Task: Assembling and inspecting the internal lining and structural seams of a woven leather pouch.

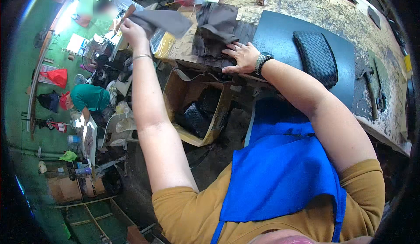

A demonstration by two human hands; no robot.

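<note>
in the head view, the left hand (134, 33) gripped the left end of a dark, blurred sheet (168, 22), held up by the left side of the table (286, 0). the right hand (243, 57) lay open, palm down with fingers spread, on the near edge of a pile of dark pieces (215, 23), beside the black board (274, 36). good handling probably called for a flat, steady press to keep the pile from sliding, and a light grip to avoid creases. the left arm reached out nearly straight; the right bent at the elbow.
</note>
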